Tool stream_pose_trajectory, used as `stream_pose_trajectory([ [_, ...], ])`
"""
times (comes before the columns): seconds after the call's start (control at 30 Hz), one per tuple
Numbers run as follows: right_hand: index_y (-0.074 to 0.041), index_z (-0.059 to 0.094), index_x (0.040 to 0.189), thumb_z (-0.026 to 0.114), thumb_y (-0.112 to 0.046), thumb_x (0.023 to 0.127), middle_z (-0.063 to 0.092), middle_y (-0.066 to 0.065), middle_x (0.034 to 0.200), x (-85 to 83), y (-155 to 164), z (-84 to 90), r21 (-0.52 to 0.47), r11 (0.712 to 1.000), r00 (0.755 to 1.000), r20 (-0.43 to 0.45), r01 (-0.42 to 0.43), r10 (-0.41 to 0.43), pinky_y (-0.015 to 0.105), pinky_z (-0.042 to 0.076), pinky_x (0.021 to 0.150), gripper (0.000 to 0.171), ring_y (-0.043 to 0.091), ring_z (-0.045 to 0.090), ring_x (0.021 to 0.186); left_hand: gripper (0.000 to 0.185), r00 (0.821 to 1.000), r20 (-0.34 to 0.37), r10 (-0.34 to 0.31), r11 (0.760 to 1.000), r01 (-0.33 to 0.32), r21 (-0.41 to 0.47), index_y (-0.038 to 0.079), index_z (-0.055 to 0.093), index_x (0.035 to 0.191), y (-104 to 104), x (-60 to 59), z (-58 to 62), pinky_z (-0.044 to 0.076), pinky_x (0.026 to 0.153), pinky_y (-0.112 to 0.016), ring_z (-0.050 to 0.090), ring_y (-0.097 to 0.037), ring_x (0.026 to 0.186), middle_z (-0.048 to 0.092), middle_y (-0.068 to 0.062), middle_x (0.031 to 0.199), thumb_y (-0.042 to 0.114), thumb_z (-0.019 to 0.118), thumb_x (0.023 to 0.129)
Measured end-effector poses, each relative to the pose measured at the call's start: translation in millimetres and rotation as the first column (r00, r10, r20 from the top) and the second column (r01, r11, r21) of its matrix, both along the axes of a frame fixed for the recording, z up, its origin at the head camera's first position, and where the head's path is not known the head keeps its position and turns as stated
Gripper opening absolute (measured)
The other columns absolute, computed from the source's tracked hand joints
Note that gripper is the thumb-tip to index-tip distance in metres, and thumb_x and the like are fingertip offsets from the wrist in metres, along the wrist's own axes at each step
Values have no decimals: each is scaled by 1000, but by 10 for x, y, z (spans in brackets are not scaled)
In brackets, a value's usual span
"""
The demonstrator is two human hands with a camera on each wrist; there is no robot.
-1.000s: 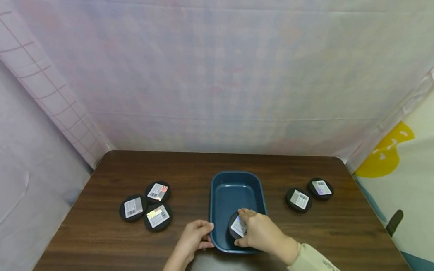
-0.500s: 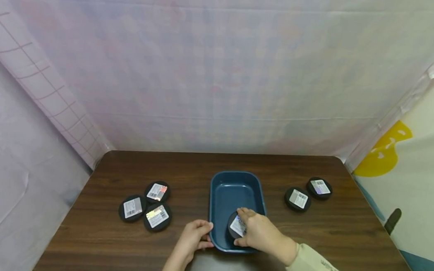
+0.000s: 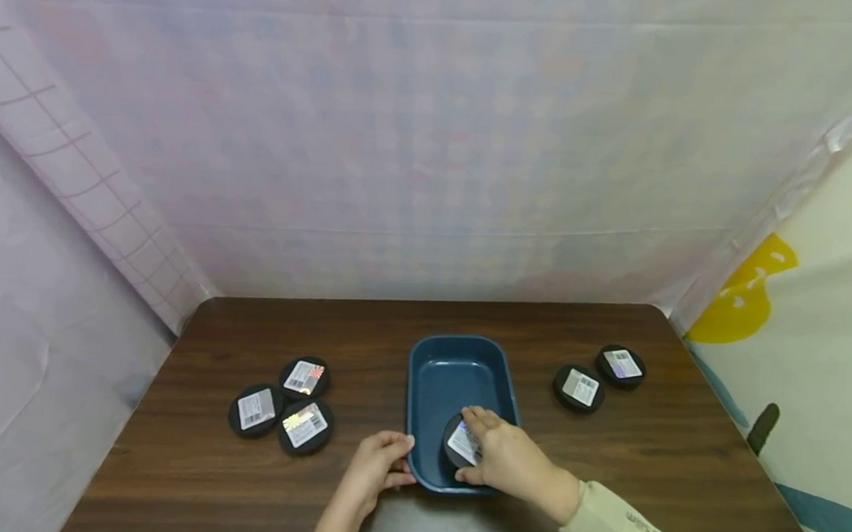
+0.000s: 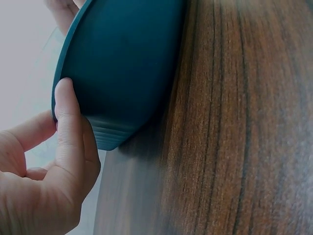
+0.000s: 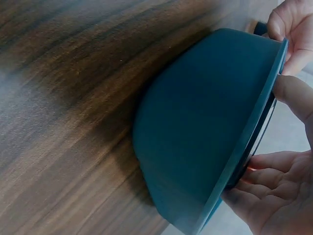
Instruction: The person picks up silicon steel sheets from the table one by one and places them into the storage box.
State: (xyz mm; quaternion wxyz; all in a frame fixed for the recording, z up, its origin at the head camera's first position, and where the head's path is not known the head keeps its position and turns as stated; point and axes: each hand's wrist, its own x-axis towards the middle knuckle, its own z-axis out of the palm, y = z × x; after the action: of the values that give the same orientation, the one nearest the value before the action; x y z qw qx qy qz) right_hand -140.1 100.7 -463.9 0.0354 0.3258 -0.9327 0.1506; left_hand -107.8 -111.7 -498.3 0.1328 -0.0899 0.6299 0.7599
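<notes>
Matt blue plastic tray (image 3: 429,380) on wood-grain table (image 3: 605,456)

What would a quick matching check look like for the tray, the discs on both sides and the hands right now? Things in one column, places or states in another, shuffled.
Things:
1. blue tray
2. three black discs
3. two black discs
4. right hand
5. left hand

Places or states:
A. grips the tray's near left corner
B. on the table, right of the tray
C. holds a labelled black disc inside the tray
D. mid-table, between the disc groups
E. clustered on the table, left of the tray

Pairs: 1-D, 2-E, 3-B, 4-C, 5-A
</notes>
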Motion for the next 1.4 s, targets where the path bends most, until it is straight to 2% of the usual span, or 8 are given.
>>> stream_pose_trajectory([
  [0.37, 9, 54, 122, 81, -40, 64, 57, 24, 121, 5, 17, -43, -9, 1000, 999, -42, -20, 19, 42, 48, 93, 82, 34, 56, 112, 30, 1000, 2, -6, 1000, 6, -6, -15, 51, 105, -18, -5, 13, 56, 57, -25, 54, -11, 61, 52, -4, 71, 11, 54, 92],
  [0.93, 8, 50, 128, 78, -42, 68, 49, 24, 131, 58, 37, -60, -50, 999, 1000, 8, 16, -15, 45, 44, 98, 83, 36, 48, 121, 26, 1000, 15, 0, 1000, 0, 7, -11, 52, 103, -24, -7, 15, 55, 55, -24, 53, -10, 60, 51, -3, 69, 12, 56, 91],
  [1.13, 8, 50, 128, 78, -44, 68, 48, 24, 133, 63, 44, -106, -56, 998, 1000, -6, 18, -18, 46, 42, 99, 84, 37, 46, 122, 27, 1000, 20, -1, 1000, 1, 4, -12, 52, 103, -25, -12, -1, 56, 55, -24, 52, -11, 61, 51, -4, 69, 12, 56, 91],
  [1.4, 0, 40, 138, 61, -57, 81, 38, 18, 143, 98, 63, -134, -1, 1000, 998, -67, 15, -15, 49, 31, 107, 84, 33, 33, 133, 27, 1000, 23, -8, 1000, 8, 2, -13, 52, 104, -12, -17, -14, 56, 56, -25, 52, -11, 61, 51, -4, 70, 12, 55, 92],
])
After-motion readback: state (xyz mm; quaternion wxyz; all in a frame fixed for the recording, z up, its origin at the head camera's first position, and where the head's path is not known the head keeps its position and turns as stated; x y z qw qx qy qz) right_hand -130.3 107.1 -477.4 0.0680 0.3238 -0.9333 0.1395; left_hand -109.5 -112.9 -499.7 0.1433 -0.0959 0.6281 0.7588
